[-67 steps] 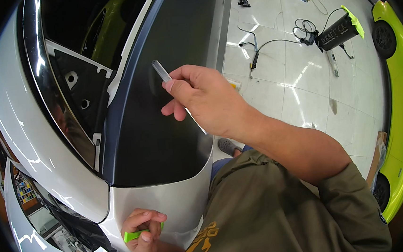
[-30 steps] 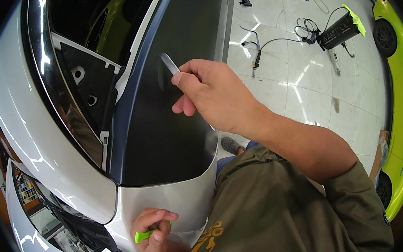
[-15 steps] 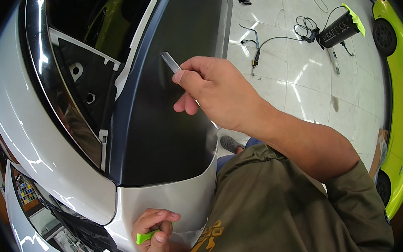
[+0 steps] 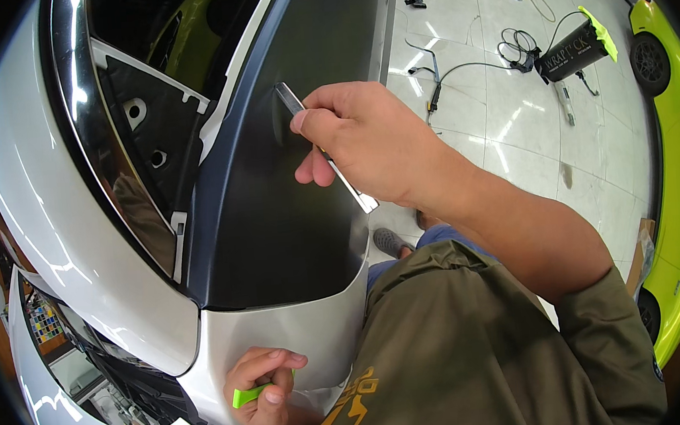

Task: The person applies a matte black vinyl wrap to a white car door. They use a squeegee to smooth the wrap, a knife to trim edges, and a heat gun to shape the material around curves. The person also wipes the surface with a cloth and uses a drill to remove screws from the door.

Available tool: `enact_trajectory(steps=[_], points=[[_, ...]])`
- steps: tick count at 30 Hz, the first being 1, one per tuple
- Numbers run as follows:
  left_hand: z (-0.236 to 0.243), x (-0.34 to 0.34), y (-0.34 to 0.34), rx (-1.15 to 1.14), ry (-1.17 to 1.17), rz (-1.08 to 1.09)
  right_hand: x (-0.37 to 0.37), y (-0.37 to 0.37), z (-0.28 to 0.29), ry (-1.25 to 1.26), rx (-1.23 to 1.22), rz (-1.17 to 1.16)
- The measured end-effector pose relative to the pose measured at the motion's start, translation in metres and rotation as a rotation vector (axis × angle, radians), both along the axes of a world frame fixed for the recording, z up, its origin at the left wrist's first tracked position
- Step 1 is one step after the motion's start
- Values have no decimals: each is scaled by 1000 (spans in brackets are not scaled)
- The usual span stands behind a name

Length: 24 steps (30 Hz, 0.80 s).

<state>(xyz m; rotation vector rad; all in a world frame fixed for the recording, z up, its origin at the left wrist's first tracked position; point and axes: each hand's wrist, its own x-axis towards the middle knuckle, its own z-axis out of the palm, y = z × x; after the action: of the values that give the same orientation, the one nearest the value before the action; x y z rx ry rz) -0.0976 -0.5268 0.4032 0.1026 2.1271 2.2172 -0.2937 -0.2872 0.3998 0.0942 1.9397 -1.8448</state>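
Observation:
My right hand (image 4: 374,138) pinches a slim silver utility knife (image 4: 352,189) between thumb and fingers, the shaft running slantwise through the grip. Its upper end reaches over the dark, satin outer panel (image 4: 278,241) of a white car's door; whether it touches the surface cannot be made out. Lower down, my left hand (image 4: 264,382) has its fingers curled around a small bright green strip of plastic (image 4: 249,396), perhaps a squeegee. That hand is beside the white fender (image 4: 285,325), just below the dark panel's bottom edge.
The car's bare door-mirror mount (image 4: 145,124) and white bonnet (image 4: 81,273) lie to the left. A black cylinder with a lime cloth (image 4: 575,52), cables (image 4: 468,66) and tools are on the tiled floor (image 4: 497,176). A lime-green car (image 4: 679,210) stands at the right.
My right hand has shifted slightly and turned, so more of the knife's lower end shows below it. My left hand stays nearly still. The view has moved a little.

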Motion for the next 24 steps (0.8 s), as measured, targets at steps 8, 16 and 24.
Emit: enact_trajectory(steps=[8, 16, 24], points=[[1, -2, 1, -12, 2, -7, -2, 0, 5, -29, -45, -22], [-2, -1, 0, -7, 6, -13, -1, -3, -2, -9, -40, 0], [-2, -2, 0, -10, 7, -14, 3, -3, 1, 28, 57, 45]])
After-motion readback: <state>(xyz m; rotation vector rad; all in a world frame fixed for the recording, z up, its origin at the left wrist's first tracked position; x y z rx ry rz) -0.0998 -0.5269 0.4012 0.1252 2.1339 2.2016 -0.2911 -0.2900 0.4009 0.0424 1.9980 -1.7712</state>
